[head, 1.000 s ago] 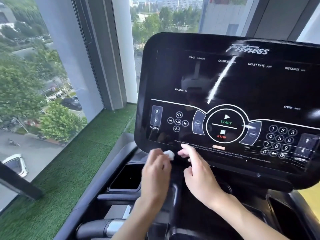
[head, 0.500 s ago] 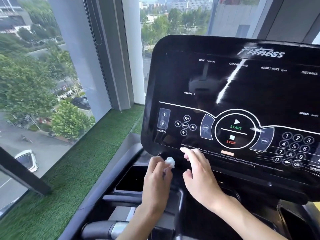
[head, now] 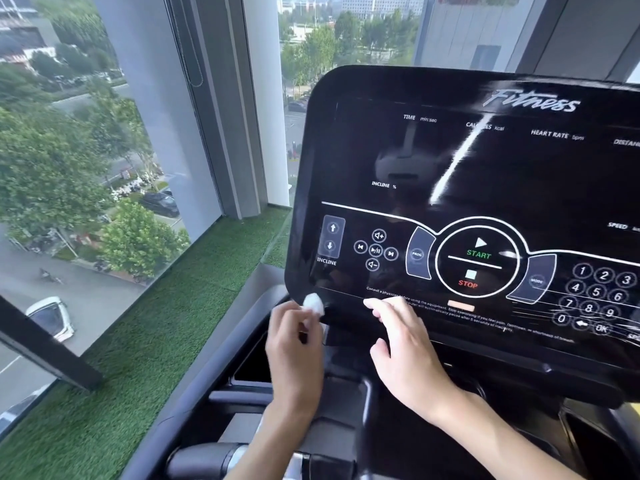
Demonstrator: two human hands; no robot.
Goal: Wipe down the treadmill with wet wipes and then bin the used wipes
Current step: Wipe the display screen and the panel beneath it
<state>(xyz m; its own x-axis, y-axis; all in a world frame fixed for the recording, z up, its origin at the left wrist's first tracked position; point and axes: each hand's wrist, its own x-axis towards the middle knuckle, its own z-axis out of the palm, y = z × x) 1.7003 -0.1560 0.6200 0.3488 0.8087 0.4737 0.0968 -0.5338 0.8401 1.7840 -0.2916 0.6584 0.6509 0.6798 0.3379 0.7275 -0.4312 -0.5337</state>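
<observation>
— From the head camera, what's the person up to at the treadmill (head: pixel 221 382)?

— Wiping the console (head: pixel 485 188). The left hand (head: pixel 294 358) is pinched shut around a small bunched-up white wipe (head: pixel 313 304), with the wad poking out past the fingertips and pressed to the console's bottom left corner, right on the rounded rim.

— And the other one?

— The right hand (head: pixel 407 355) holds nothing. It lies open, fingers spread, tips resting on the lower strip of the console just under the small warning text, to the right of the wipe with a gap of bare black panel between them.

— So which way does the wiping go from there?

— My guess is it depends on that corner. The wipe is already at the far left end of the bottom edge, so the unwiped run lies to its right, along the long edge toward the right hand and the number keys (head: pixel 602 292), or up the left side past the incline buttons (head: pixel 331 237). The left hand is the one on it, so it would do the travelling; the right seems only to steady.

— Any bin about?

— None that I can see. Only green turf (head: pixel 166 327) by the window (head: pixel 79 161), so binning looks a good way off.
</observation>
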